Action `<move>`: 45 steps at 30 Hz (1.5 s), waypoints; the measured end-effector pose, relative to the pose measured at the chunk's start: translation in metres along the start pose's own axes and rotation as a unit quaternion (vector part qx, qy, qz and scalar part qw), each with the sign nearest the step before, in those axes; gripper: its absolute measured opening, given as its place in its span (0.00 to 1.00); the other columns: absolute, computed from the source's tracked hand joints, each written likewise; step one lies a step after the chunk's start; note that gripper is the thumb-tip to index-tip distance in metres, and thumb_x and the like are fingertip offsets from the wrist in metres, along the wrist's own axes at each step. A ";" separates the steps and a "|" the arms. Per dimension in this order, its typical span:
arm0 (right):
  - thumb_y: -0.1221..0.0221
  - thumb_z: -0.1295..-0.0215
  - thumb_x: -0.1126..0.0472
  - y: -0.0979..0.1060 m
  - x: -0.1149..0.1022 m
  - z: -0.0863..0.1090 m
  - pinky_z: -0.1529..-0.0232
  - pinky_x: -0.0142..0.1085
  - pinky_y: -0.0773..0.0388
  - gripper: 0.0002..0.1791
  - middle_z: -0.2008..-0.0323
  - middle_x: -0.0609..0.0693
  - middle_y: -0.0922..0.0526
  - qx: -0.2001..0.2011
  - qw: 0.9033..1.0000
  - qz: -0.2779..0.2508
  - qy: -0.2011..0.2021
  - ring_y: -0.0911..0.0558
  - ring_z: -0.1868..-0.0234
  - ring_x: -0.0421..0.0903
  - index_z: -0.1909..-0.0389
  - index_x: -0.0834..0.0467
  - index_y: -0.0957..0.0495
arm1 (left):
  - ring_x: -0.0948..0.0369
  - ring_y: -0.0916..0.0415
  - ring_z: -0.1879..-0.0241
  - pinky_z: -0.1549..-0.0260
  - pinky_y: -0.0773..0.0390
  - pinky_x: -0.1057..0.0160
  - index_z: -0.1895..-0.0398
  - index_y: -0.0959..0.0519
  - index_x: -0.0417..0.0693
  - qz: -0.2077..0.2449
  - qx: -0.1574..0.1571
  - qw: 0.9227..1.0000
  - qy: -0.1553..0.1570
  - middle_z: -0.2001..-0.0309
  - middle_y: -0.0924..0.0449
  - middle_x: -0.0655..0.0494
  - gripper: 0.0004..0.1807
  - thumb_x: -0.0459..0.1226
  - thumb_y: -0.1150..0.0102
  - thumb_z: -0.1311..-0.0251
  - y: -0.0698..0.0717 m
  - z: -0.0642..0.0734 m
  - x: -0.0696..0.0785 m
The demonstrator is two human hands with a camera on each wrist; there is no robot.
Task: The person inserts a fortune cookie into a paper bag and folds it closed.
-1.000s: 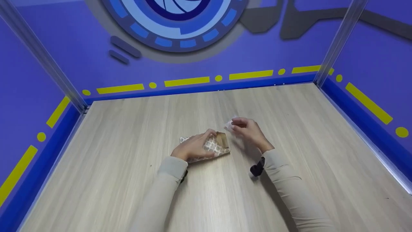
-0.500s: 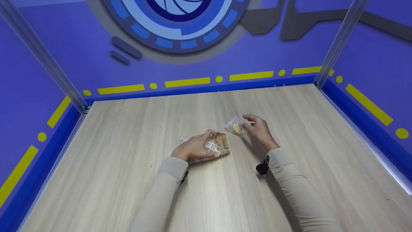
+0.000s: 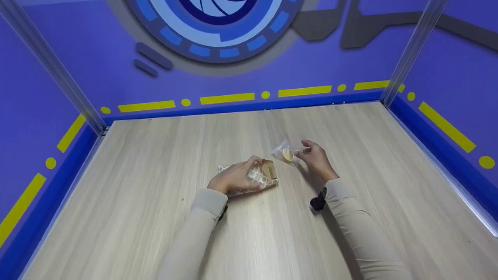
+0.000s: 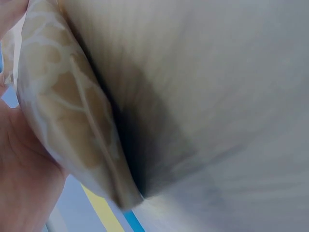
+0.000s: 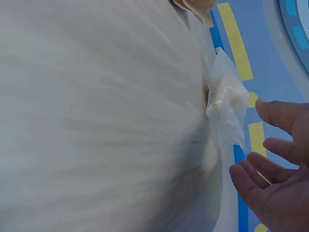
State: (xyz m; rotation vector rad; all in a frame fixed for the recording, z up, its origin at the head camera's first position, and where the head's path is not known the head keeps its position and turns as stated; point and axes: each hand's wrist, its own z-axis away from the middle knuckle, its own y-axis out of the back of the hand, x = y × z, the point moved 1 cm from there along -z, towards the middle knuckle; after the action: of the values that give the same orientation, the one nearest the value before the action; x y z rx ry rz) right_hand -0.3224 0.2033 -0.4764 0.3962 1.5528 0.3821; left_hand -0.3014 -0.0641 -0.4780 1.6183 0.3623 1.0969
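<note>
My left hand point(image 3: 233, 177) grips a small paper bag point(image 3: 258, 175) with a white and brown patch pattern, lying on the table. Its brown mouth faces right; in the left wrist view the bag point(image 4: 67, 96) bulges, with a creased edge. Just beyond the mouth lies a clear plastic packet point(image 3: 281, 147) with a pale yellow, rounded piece point(image 3: 287, 155) inside; what the piece is cannot be told. My right hand point(image 3: 316, 159) hovers at the packet's right side, fingers loosely bent. The right wrist view shows a gap between its fingertips and the packet point(image 5: 227, 101).
The light wooden table point(image 3: 155, 217) extends around both hands. Blue walls point(image 3: 249, 74) with yellow dashes enclose its back and sides, with metal posts point(image 3: 412, 54) in the corners. A dark wrist device point(image 3: 318, 200) sits at the right cuff.
My right hand has let go of the plastic packet, leaving it on the table, and moved slightly right. The yellow piece inside now shows. The left hand has stayed on the paper bag.
</note>
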 end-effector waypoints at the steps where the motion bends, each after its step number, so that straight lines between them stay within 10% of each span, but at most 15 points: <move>1: 0.43 0.40 0.62 0.000 0.000 0.000 0.43 0.51 0.36 0.31 0.40 0.67 0.37 -0.002 1.000 0.001 -0.004 0.34 0.41 0.61 0.38 0.68 0.42 | 0.57 0.28 0.52 0.54 0.28 0.56 0.40 0.42 0.60 0.000 0.000 1.000 0.000 0.46 0.29 0.57 0.40 0.56 0.38 0.57 0.000 0.000 0.000; 15: 0.44 0.40 0.60 0.001 0.008 -0.003 0.41 0.46 0.38 0.39 0.47 0.65 0.33 -0.038 0.996 -0.017 -0.076 0.32 0.45 0.56 0.35 0.72 0.52 | 0.59 0.28 0.56 0.57 0.27 0.57 0.39 0.42 0.58 0.012 0.001 1.000 -0.008 0.48 0.28 0.56 0.40 0.55 0.38 0.56 -0.001 0.001 0.000; 26: 0.43 0.43 0.69 -0.007 0.010 0.000 0.68 0.27 0.33 0.28 0.62 0.58 0.31 -0.014 0.997 -0.052 -0.062 0.32 0.67 0.41 0.42 0.72 0.39 | 0.59 0.28 0.55 0.56 0.27 0.57 0.39 0.42 0.58 0.011 -0.004 1.000 -0.007 0.47 0.29 0.58 0.40 0.55 0.38 0.56 -0.001 0.002 0.001; 45: 0.47 0.47 0.75 -0.014 0.014 -0.002 0.70 0.25 0.34 0.23 0.63 0.54 0.31 0.027 0.988 -0.121 -0.092 0.33 0.67 0.41 0.47 0.70 0.34 | 0.57 0.28 0.53 0.55 0.27 0.55 0.40 0.43 0.61 0.005 -0.006 1.000 0.007 0.46 0.30 0.57 0.40 0.57 0.38 0.57 0.000 0.001 0.000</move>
State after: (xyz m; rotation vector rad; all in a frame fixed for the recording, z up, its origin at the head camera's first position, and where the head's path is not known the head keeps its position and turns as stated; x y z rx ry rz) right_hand -0.3252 0.1973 -0.4957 0.2722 1.4135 0.1102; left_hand -0.3005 -0.0652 -0.4776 1.6030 0.3564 1.1168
